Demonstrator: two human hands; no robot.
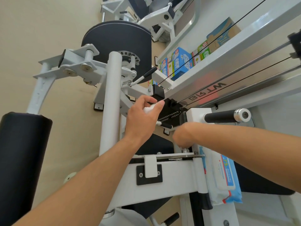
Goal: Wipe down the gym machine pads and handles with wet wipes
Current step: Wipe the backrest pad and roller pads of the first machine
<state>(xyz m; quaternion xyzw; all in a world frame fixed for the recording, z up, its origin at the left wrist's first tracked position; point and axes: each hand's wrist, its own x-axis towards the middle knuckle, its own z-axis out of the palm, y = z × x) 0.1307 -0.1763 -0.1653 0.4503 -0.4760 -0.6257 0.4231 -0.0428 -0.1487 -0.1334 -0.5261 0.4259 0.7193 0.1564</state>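
My left hand (143, 116) grips a white wet wipe (149, 109), fingers curled round it, held against the black weight stack block (171, 110) of the white gym machine. My right hand (182, 136) is bent down at the wrist near a metal knob (185, 150) on the frame; its fingers are hidden behind the wrist. A black grip handle (219, 117) with a chrome end sticks out to the right. The wet wipes pack (221, 175), white and blue, lies on the black seat pad (260, 181) under my right forearm.
A black roller pad (22, 160) stands at the left, a round black pad (118, 43) above the white upright tube (112, 101). Black cables (211, 41) run diagonally across. Several blue and green boxes (180, 62) sit behind the frame. Another machine is at the top.
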